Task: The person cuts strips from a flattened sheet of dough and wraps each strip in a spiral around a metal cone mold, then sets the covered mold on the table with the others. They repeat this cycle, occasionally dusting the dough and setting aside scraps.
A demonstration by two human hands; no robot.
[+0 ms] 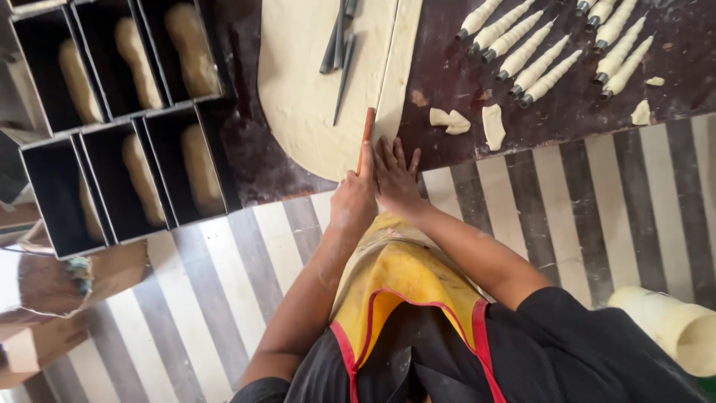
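Note:
My left hand is closed around a thin reddish-brown stick-like tool that lies along the right edge of a pale rolled-out dough sheet on the dark table. Beside it, my right hand rests flat with fingers spread at the table's near edge, next to a long cut strip of dough. A few dark metal cone moulds lie on the sheet.
Several dough-wrapped cones lie in rows at the far right, with dough scraps nearer. Black loaf tins holding dough stand at the left. Below are a striped floor and a pale cylinder.

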